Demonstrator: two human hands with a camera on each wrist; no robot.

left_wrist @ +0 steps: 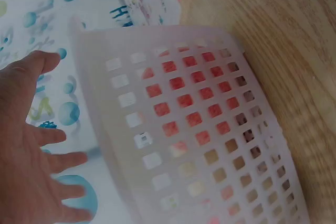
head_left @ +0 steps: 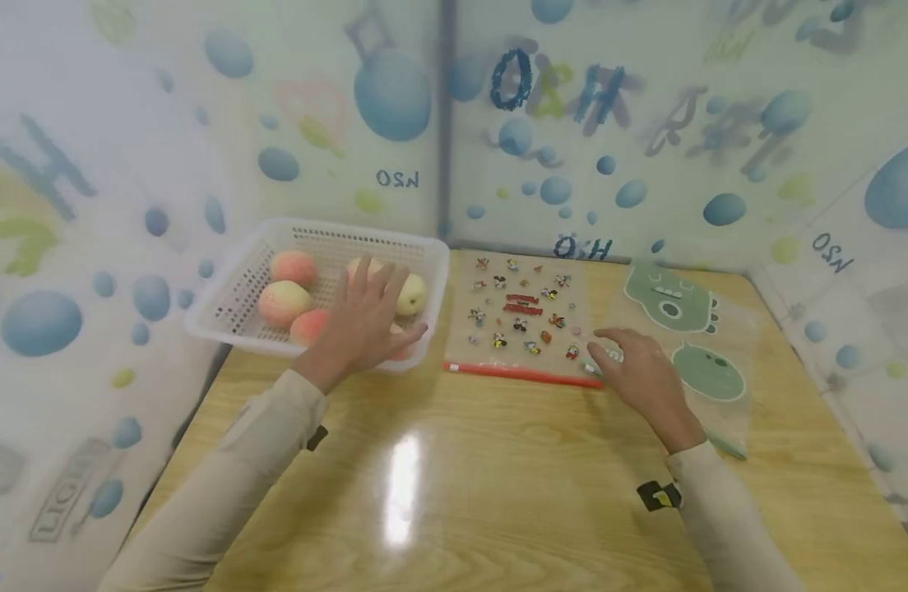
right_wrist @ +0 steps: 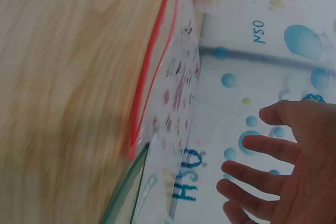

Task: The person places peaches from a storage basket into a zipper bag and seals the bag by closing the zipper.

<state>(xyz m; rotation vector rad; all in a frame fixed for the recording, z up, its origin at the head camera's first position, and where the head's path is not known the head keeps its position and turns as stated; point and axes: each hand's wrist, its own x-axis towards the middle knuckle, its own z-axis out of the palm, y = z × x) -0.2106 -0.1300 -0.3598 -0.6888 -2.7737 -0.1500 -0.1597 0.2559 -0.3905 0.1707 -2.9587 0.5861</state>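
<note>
My left hand (head_left: pixel 365 316) is above the white plastic basket (head_left: pixel 441 279), fingers spread and nothing gripped. Inside the basket lie several pinkish peaches (head_left: pixel 285 304) and a pale yellow-green fruit (head_left: pixel 412 294); the hand partly covers some of them. In the left wrist view that hand is beyond the basket's top edge, and red fruit shows through the holes. My right hand (head_left: pixel 641 374), holding nothing, hovers between two clear bags with its fingers apart. One is a zip bag (head_left: pixel 524 279) with small cartoon prints and a red zip strip; the other bag (head_left: pixel 709 374) has green cartoon shapes.
The wooden table (head_left: pixel 469 477) stands in a corner between walls (head_left: pixel 469 173) printed with blue bubbles and letters. The basket sits at the table's back left, close to the wall. Both bags lie flat to its right.
</note>
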